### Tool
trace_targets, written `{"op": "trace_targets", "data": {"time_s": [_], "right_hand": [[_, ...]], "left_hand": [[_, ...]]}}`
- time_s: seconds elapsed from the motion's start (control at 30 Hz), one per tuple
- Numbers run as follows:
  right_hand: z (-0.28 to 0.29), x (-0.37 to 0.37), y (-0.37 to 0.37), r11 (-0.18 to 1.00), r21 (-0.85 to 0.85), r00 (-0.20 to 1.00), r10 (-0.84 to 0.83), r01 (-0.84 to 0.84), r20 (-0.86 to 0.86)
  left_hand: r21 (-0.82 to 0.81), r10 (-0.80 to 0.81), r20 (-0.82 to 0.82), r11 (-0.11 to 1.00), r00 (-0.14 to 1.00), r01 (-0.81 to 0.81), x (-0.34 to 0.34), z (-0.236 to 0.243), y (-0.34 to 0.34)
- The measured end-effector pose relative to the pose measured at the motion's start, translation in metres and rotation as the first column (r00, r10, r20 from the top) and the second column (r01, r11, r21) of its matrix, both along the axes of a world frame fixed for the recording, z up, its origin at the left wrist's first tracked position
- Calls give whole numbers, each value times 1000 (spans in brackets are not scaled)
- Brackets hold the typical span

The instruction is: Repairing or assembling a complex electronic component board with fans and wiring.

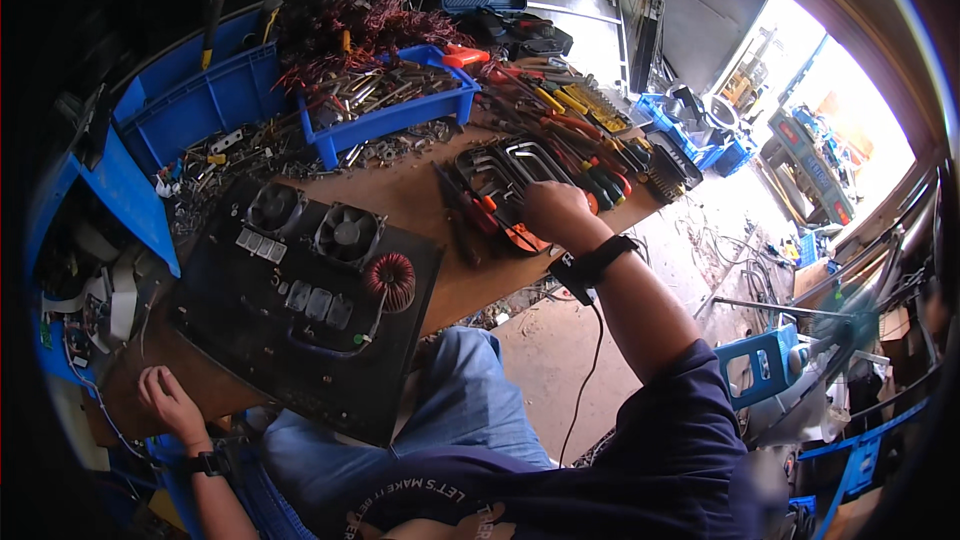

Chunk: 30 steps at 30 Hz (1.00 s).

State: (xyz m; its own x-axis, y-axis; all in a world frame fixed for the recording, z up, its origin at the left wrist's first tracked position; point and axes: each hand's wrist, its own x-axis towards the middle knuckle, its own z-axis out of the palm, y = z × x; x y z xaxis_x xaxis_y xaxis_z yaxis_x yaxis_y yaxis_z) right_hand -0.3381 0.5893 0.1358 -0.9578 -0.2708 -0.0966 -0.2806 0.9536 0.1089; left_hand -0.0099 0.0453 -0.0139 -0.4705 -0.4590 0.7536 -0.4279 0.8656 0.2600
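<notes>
from my end, i have the right hand [558,210] at the right side of an open black tool case [464,168], with the case's hex keys [524,154] just beyond the knuckles and toward the left. its fingers are curled under and hidden by the back of the hand, so i cannot tell whether they pinch anything. an orange piece [524,238] shows just below it.

my left hand [172,402] is well apart from the case, resting on the near left part of the bench [395,190] with fingers slightly spread and nothing visible in them. the black panel [250,327] is just beside it, to its right.

the panel is flat, dark and roughly rectangular, set at a slant, its near edge reaching over the jeans [470,390]. on it i see two square-framed fans [347,232] with dark blades, a ring-shaped coil [389,282] wound in reddish wire, and small pale, ribbed blocks [320,304].

the hex keys are thin, bent rods with a metallic sheen. behind the case, long tools with coloured handles lie crowded together. a blue plastic tray [400,118] holds loose metal bits, and a tangled heap of fine dark-red wire [365,25] sits behind it.
</notes>
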Motion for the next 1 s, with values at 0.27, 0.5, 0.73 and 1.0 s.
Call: {"op": "trace_targets", "data": {"time_s": [0.27,0.5,0.73,1.0], "right_hand": [[19,10,26,857,-506,992,52,-102,-111],[23,92,-21,483,-862,963,270,-154,-21],[6,113,-62,505,-812,924,367,-294,-107],[-2,111,-67,544,-781,928,355,-305,-115]], "left_hand": [[10,4,0,1000,1000,-4,-3,3,6],[34,-15,-19,999,1000,16,-4,7,10],[10,5,-14,1000,1000,-5,-2,5,9],[27,-37,-45,999,998,39,-3,3,8]]}}
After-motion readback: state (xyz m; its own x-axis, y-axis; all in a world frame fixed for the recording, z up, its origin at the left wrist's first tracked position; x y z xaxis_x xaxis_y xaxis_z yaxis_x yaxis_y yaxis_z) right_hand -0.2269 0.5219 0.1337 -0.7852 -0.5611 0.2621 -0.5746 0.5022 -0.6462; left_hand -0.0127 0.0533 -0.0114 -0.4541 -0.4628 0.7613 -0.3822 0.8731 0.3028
